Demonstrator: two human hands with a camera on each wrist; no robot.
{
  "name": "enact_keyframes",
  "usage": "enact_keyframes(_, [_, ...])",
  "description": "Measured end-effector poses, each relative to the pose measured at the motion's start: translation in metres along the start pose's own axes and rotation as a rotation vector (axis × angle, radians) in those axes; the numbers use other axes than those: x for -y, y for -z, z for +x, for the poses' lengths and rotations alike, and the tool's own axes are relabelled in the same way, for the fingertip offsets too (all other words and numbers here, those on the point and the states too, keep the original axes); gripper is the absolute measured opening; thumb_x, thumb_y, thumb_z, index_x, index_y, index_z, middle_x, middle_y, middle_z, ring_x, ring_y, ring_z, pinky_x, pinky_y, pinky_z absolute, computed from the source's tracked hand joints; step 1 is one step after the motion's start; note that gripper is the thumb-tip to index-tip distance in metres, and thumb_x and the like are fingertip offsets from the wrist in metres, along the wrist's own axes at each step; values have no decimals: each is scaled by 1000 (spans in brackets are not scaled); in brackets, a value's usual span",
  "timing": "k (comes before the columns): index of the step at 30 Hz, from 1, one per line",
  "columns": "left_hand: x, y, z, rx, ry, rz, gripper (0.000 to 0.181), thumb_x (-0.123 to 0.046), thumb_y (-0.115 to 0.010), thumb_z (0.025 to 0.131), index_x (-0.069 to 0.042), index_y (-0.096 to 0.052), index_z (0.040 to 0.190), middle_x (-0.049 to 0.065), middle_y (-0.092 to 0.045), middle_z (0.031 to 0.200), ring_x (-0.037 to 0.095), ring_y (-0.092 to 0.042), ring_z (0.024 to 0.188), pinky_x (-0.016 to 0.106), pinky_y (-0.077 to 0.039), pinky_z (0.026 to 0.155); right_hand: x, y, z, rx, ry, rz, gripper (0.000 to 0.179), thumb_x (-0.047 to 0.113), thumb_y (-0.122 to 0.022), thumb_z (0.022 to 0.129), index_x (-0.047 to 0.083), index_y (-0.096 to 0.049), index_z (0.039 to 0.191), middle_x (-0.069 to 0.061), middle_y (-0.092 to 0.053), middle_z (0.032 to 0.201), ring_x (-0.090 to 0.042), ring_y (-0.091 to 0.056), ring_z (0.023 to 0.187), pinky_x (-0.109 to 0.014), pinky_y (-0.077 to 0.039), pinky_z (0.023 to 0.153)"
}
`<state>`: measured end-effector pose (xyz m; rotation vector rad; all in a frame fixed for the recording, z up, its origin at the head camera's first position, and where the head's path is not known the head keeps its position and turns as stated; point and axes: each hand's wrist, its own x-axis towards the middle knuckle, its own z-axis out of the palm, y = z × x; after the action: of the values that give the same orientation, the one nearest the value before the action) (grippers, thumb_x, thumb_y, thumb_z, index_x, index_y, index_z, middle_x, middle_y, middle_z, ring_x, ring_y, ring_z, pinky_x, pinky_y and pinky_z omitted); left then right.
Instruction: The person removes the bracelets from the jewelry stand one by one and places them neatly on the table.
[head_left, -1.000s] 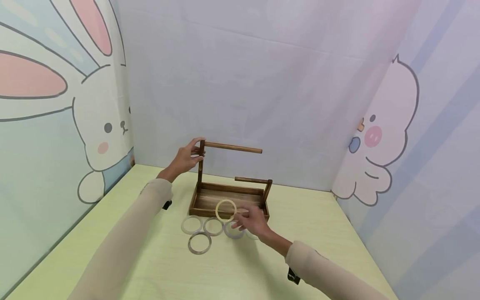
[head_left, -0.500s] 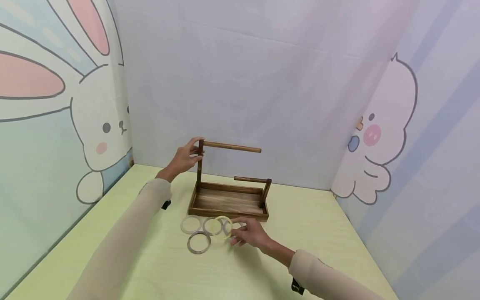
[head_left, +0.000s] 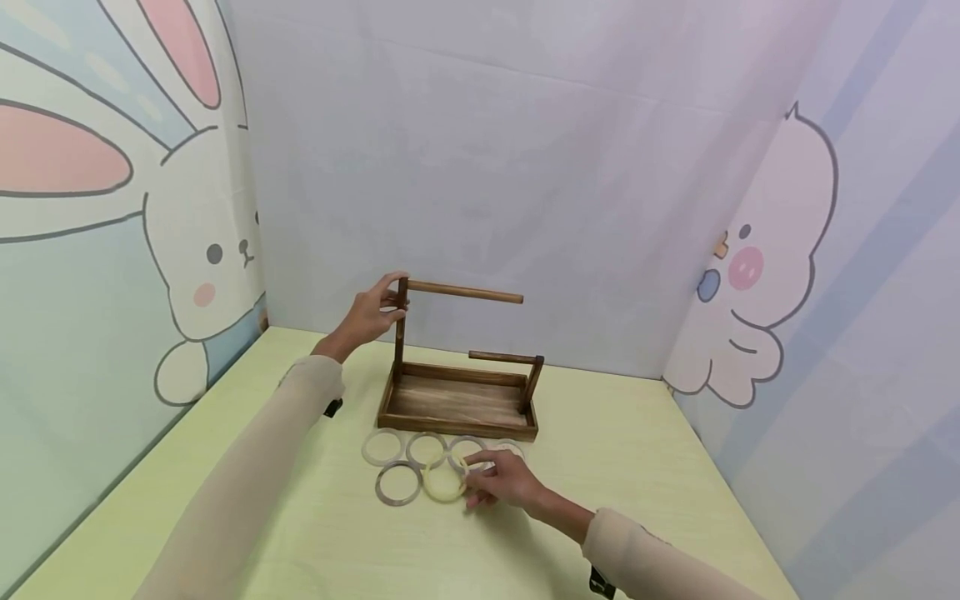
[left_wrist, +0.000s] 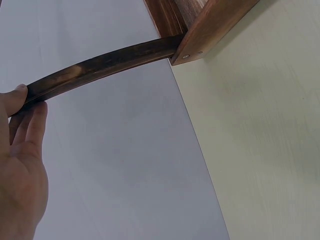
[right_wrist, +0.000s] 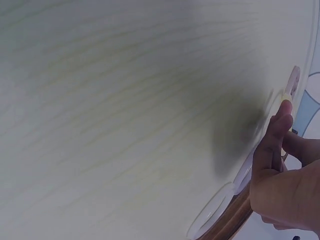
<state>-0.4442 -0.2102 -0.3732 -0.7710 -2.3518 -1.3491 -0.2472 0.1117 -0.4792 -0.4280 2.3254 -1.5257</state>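
Observation:
My left hand [head_left: 369, 315] grips the top of the tall post of a dark wooden bracelet stand [head_left: 457, 430]. In the left wrist view, thumb and fingers pinch that post [left_wrist: 107, 65] from either side. My right hand [head_left: 508, 481] pinches the right edge of a yellow bangle [head_left: 444, 499], low over the table in front of the stand. This bangle overlaps the greyish bangles behind it in the head view; whether it touches the table I cannot tell. A grey-brown bangle [head_left: 397, 502] lies just to its left. In the right wrist view, the fingers [right_wrist: 275, 132] largely hide the yellow bangle.
Several pale bangles lie in a row along the stand's front edge, among them a clear one [head_left: 364, 450] at the left. The stand carries a long upper bar [head_left: 465, 291] and a short lower bar [head_left: 504, 357]. A grey curtain [head_left: 480, 167] hangs behind the table [head_left: 330, 533].
My right hand has brought the yellow bangle down and toward me, from in front of the stand's tray to beside the grey-brown bangle. The left hand has kept its grip on the post.

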Motion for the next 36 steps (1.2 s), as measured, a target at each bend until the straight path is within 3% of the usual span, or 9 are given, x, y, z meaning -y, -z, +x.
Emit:
enact_keyframes(7, [2, -1, 2, 6, -2, 5, 75, 9, -66, 97, -23, -38, 159, 27, -67, 125, 40, -64, 123, 49, -57, 100, -4, 0, -1, 23, -15, -17, 37, 5, -73, 97, -2, -67, 132, -18, -77, 79, -27, -77, 69, -25, -60, 55])
enact_keyframes(16, [-2, -1, 1, 9, 14, -7, 74, 10, -66, 97, -24, -39, 157, 27, -66, 125, 39, -65, 122, 49, -58, 99, -1, 2, -3, 53, -7, -14, 39, 8, -75, 97, -1, -65, 134, -16, -78, 84, -26, -76, 65, -25, -59, 53])
enact_keyframes(19, [-2, -1, 1, 7, 14, -11, 74, 10, -66, 97, -24, -39, 157, 27, -67, 125, 38, -65, 123, 49, -58, 100, -3, 2, -3, 49, -4, -15, 41, 8, -75, 96, -2, -64, 135, -18, -78, 85, -30, -76, 65, -26, -59, 52])
enact_keyframes(27, [-2, 0, 0, 19, 21, -34, 75, 11, -65, 97, -24, -38, 158, 32, -63, 128, 40, -64, 124, 50, -57, 101, -8, -1, -3, 16, 11, -31, 43, 14, -79, 94, 0, -66, 132, -11, -78, 80, -26, -76, 61, -24, -58, 50])
enact_keyframes(36, [-3, 1, -1, 18, 21, -19, 75, 10, -65, 98, -24, -38, 158, 30, -64, 128, 40, -63, 125, 50, -57, 101, -10, -3, -6, 8, 24, -15, 44, 12, -79, 94, -2, -65, 133, -14, -78, 81, -26, -76, 61, -27, -62, 55])
